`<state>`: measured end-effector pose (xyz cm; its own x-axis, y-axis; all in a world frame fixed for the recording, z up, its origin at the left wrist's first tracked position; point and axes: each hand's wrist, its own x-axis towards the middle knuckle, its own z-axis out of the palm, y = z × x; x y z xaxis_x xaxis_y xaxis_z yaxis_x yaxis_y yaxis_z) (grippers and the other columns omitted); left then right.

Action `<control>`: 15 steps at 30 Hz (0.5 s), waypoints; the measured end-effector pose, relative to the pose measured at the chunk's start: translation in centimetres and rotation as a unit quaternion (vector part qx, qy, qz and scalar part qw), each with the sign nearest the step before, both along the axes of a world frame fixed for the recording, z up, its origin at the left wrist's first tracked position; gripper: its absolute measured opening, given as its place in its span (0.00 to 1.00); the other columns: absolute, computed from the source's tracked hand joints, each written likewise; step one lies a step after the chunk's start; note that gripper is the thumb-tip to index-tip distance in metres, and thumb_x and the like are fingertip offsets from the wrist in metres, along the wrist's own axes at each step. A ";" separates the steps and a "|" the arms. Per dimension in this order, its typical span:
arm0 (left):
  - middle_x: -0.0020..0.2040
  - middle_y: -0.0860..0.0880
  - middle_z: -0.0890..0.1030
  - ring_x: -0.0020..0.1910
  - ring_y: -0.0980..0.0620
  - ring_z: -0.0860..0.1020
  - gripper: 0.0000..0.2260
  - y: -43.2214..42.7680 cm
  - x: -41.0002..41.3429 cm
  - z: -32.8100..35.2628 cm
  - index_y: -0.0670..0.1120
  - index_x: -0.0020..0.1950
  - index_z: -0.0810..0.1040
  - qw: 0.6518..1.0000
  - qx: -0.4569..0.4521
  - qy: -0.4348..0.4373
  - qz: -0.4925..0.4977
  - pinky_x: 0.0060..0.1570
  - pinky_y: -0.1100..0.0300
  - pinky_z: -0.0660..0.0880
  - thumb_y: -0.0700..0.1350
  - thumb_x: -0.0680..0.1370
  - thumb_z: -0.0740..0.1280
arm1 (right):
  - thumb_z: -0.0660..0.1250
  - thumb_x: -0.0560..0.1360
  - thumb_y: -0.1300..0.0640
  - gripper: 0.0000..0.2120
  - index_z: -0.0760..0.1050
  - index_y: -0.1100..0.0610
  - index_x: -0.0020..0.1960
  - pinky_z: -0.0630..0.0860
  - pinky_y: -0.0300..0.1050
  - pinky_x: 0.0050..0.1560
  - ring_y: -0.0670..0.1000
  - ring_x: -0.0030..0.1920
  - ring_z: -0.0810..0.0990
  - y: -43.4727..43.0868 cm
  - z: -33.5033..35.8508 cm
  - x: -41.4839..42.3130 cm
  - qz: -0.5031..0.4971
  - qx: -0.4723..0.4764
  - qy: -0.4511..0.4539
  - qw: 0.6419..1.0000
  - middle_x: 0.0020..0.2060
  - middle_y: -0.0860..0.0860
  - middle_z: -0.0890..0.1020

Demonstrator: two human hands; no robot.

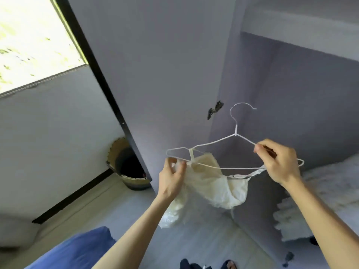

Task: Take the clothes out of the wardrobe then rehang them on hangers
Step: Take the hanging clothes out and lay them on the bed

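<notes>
A thin white wire hanger [235,133] is held up in front of the open wardrobe [291,105], its hook pointing up. A cream strappy top [211,187] hangs from it, one strap looped over the hanger's left arm. My left hand [172,177] pinches the cream fabric at the hanger's left end. At the right shoulder of the hanger, my right hand [277,162] pinches the wire together with the other thin strap.
The wardrobe door [155,74] stands open on the left with a dark hinge [214,109]. A woven basket [126,166] sits on the floor behind the door. White fluffy fabric [318,195] lies inside the wardrobe at right. A blue cushion [77,249] is at bottom left.
</notes>
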<state>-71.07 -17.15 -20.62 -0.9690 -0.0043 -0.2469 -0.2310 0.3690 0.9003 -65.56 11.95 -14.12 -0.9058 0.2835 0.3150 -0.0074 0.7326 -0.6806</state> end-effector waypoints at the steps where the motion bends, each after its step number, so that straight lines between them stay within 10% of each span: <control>1: 0.44 0.51 0.80 0.40 0.53 0.79 0.07 -1.4 0.7 -0.3 0.56 0.49 0.71 1.000 -0.005 -0.001 0.019 0.36 0.60 0.75 0.58 0.77 0.64 | 0.61 0.76 0.46 0.12 0.78 0.50 0.39 0.68 0.33 0.36 0.45 0.36 0.77 -1.5 -0.3 -0.8 0.032 0.003 0.005 0.999 0.35 0.43 0.80; 9: 0.39 0.57 0.80 0.39 0.63 0.76 0.07 -12.0 7.9 0.0 0.55 0.46 0.76 0.969 -0.035 0.040 0.241 0.36 0.73 0.70 0.55 0.71 0.63 | 0.60 0.76 0.47 0.13 0.79 0.51 0.39 0.74 0.54 0.39 0.51 0.35 0.76 -16.3 -1.0 -6.6 0.270 -0.003 0.016 0.963 0.31 0.49 0.79; 15: 0.43 0.62 0.80 0.45 0.68 0.76 0.08 -15.7 18.8 2.7 0.56 0.47 0.75 0.864 -0.047 0.059 0.497 0.40 0.74 0.68 0.56 0.69 0.65 | 0.63 0.76 0.49 0.11 0.80 0.51 0.40 0.70 0.50 0.40 0.47 0.34 0.74 -28.4 0.2 -5.8 0.488 -0.034 0.036 0.872 0.30 0.46 0.78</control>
<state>-52.27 -32.89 -17.94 -0.4935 -0.8640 -0.0996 -0.3845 0.1140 0.9161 -71.39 -16.48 -13.90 -0.7051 -0.5903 0.3928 -0.6485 0.3129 -0.6940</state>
